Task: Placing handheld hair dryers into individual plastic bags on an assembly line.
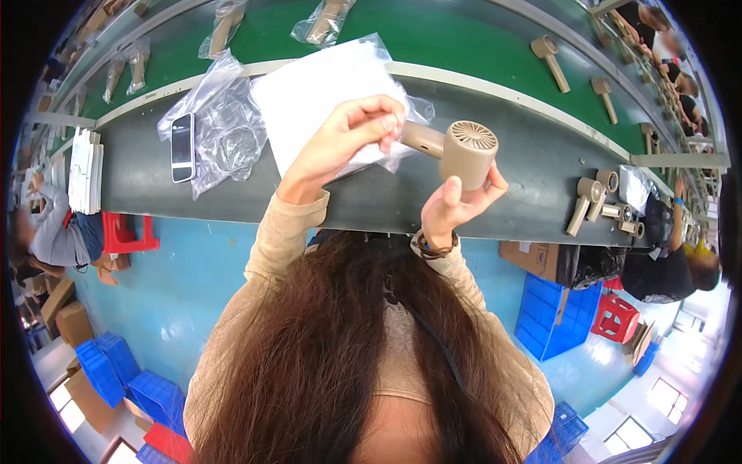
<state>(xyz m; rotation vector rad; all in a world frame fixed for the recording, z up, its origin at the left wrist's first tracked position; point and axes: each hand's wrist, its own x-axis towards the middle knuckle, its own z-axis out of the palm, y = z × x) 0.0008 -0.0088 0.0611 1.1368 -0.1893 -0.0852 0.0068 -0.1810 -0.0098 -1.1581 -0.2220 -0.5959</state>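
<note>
A beige handheld fan (468, 162) is held above the dark workbench (510, 209), its round slotted grille tilted upward and its handle pointing left. Around the lower side of the fan head curl the fingers of my right hand (457, 205). My left hand (344, 139) is closed at the handle's end, fingertips pinched together there. Beneath that hand lies a stack of white sheets or bags (301, 89), partly hidden by it. Crumpled clear plastic bags (232, 143) are spread left of the stack, with a phone (183, 147) beside them.
Beyond the bench runs a green conveyor belt (464, 39) carrying bagged fans (224, 29) at left and bare fans (550, 62) at right. Several more fans (585, 203) rest on the bench's right end, near another person (657, 271). A paper stack (85, 170) stands far left.
</note>
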